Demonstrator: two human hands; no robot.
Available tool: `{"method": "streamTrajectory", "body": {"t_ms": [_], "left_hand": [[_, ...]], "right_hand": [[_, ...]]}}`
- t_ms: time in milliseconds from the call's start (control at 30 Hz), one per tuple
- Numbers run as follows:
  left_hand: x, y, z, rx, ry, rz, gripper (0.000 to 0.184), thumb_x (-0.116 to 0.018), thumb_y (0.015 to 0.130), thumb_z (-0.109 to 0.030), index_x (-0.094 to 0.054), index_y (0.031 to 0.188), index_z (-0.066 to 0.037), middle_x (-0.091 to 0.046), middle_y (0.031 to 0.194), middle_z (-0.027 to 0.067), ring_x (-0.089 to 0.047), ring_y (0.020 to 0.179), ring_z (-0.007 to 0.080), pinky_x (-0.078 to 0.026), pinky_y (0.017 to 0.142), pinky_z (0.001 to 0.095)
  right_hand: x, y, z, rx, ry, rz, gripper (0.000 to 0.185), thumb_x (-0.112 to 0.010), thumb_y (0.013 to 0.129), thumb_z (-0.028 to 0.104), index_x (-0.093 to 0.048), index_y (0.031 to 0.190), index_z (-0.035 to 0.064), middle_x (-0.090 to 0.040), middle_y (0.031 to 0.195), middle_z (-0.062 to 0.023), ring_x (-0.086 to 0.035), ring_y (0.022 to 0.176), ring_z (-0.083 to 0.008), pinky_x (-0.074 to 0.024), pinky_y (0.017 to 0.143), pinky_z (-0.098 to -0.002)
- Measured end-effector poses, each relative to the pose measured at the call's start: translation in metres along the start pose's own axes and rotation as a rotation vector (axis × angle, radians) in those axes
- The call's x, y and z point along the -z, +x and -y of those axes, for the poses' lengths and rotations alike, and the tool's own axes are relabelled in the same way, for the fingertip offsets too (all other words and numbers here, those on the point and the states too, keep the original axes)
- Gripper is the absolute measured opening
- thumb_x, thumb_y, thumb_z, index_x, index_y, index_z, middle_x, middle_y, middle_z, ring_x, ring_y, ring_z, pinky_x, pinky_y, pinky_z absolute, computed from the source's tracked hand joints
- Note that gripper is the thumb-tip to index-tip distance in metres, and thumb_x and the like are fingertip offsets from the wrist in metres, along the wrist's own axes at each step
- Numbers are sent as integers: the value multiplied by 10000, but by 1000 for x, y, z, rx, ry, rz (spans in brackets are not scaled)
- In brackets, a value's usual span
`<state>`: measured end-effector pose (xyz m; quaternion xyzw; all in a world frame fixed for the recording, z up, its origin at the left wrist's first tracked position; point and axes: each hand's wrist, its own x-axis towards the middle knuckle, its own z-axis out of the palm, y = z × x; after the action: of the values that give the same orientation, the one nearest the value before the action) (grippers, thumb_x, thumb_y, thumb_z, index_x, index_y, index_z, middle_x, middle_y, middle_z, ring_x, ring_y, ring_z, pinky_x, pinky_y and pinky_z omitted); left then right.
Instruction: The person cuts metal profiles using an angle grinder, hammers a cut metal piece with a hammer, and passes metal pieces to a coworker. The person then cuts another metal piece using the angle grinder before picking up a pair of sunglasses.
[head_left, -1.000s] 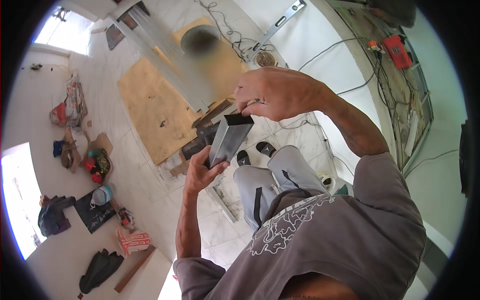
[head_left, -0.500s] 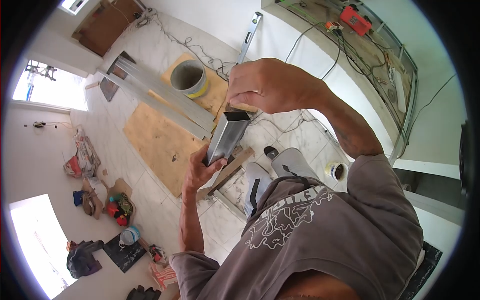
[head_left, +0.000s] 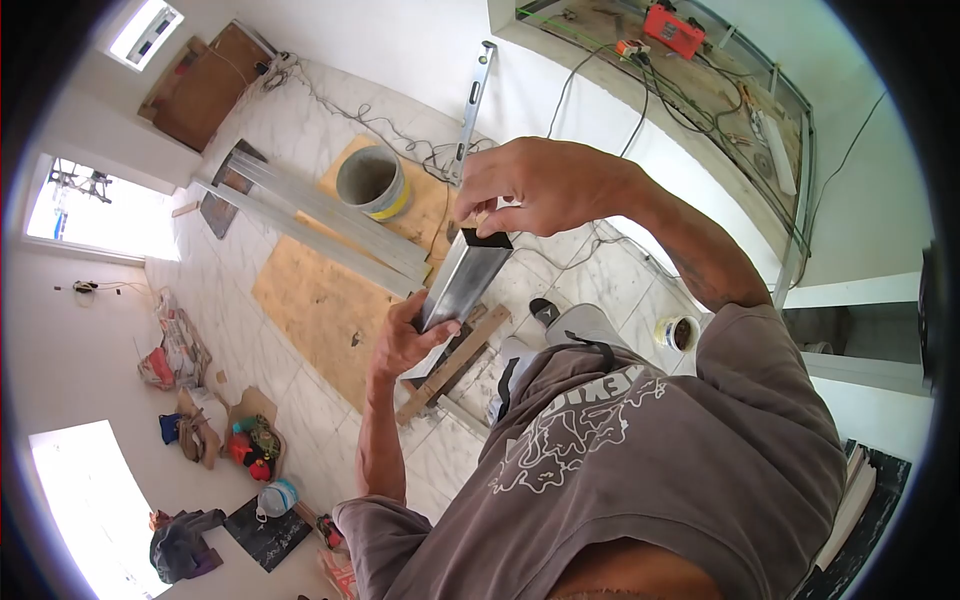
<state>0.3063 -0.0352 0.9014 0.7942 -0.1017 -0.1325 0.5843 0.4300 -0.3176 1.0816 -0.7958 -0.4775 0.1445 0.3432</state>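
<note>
My left hand (head_left: pixel 412 338) is wrapped round a shiny rectangular metal tube (head_left: pixel 464 281), with the thumb along its near side. The tube tilts up, its dark hollow end facing me. Over that end is my right hand (head_left: pixel 545 187), fingers curled and thumb bent in towards the rim. Whatever the right fingers pinch, if anything, is hidden. Below the left hand, a wooden strip (head_left: pixel 455 365) lies across a frame near my feet.
Long metal profiles (head_left: pixel 320 225) lie on a plywood sheet (head_left: pixel 312 310), beside a bucket (head_left: pixel 373 183). A spirit level (head_left: pixel 474 108) leans on the wall. A red machine (head_left: pixel 674 30) and cables occupy the ledge. A small tub (head_left: pixel 678 333) stands right of my feet.
The tube's open end has shifted slightly right in view, and the right fingers have loosened slightly, the thumb now nearer the rim. The left hand keeps its grip. My view has tilted a little.
</note>
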Motion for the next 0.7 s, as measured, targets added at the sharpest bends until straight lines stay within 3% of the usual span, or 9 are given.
{"method": "streamTrajectory", "body": {"t_ms": [200,400,500,600,700], "left_hand": [[-6,-1,5,-14,-11,-6,445,-870,812,-351,-640,951,4,-570,664,26,-468,633,92,-412,570,293],[-6,-2,-9,-13,10,34,396,-863,818,-311,-651,940,-1,-578,666,33,-486,633,94,-424,574,298],[-6,-1,-14,9,52,85,378,-857,825,-299,-654,945,-3,-575,661,40,-485,627,93,-421,560,296],[-10,-2,-7,35,104,140,375,-854,831,-302,-656,954,-9,-571,654,47,-479,622,83,-415,538,295],[-7,-6,12,38,240,148,363,-835,855,-258,-670,1042,6,-710,770,46,-641,685,90,-492,624,274]], "right_hand": [[-1,-1,-1,59,-131,-15,76,-707,881,98,-695,913,31,-645,886,-70,-650,817,-254,-507,732,-377],[-8,2,8,82,-200,-67,116,-710,896,131,-680,912,20,-652,890,-90,-656,809,-280,-512,735,-387],[1,10,7,230,-154,-193,104,-708,900,113,-678,929,17,-652,887,-97,-655,803,-288,-517,729,-383],[17,8,15,124,-101,-294,129,-731,903,126,-708,941,6,-689,898,-91,-677,820,-228,-527,732,-337],[21,4,12,-39,-55,-288,156,-737,919,151,-742,980,7,-717,881,-80,-683,806,-160,-535,740,-303]]}}
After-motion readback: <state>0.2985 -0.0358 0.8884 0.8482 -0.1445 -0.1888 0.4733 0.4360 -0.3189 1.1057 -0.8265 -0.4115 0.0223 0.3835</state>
